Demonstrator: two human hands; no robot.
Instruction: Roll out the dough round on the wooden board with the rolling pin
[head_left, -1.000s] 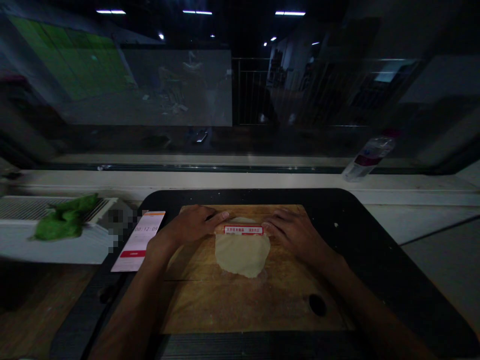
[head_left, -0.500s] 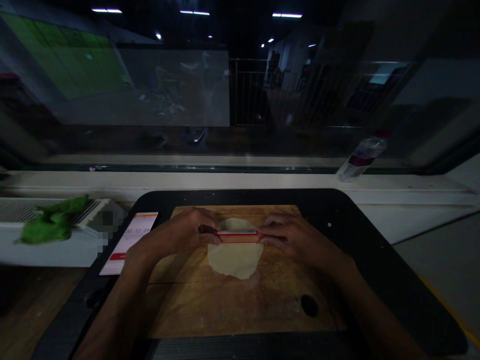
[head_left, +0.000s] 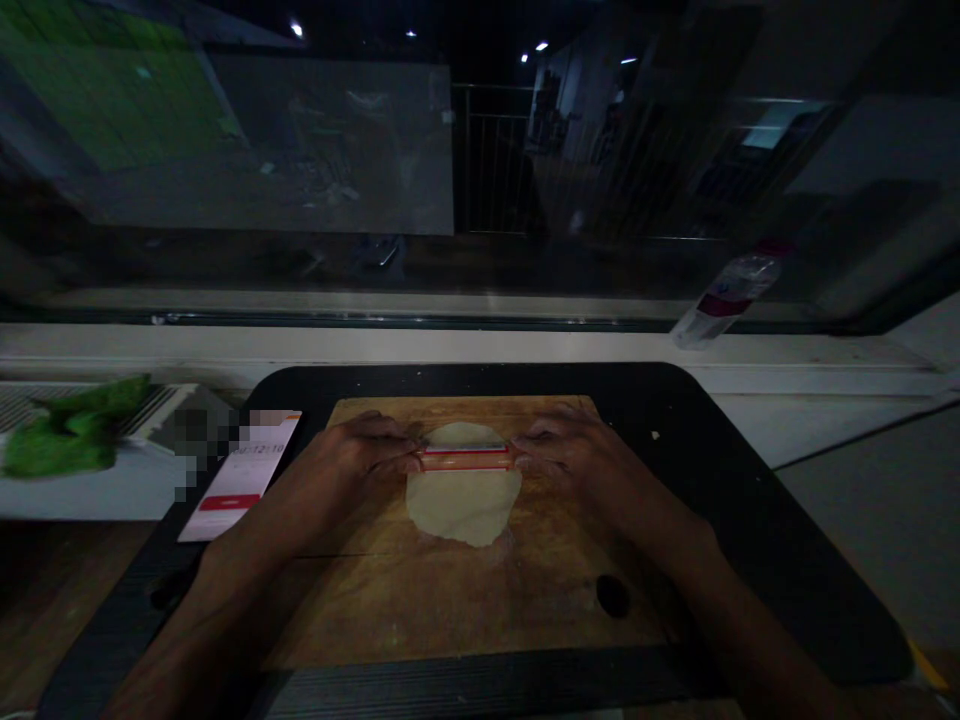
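Note:
A flat, pale sheet of dough [head_left: 461, 505] with an uneven edge lies on a wooden cutting board [head_left: 450, 610]. Across its upper part rests a short orange-brown rod with red and whitish edges [head_left: 465, 460]; its exact kind is unclear. My left hand [head_left: 371, 445] is closed on the rod's left end, thumb towards me. At the opposite end, my right hand [head_left: 559, 445] grips it in the same way. The fingers cover both tips of the rod.
A phone [head_left: 247, 475] showing a timer lies left of the board on the black table [head_left: 780, 570]. A green cloth [head_left: 71, 430] is draped over a white radiator at the left. On the windowsill stands a plastic bottle [head_left: 727, 300], before a dark window.
The view has tilted down and shifted slightly. Both hands still hold the rod across the upper part of the dough; any roll of it is too slight to tell.

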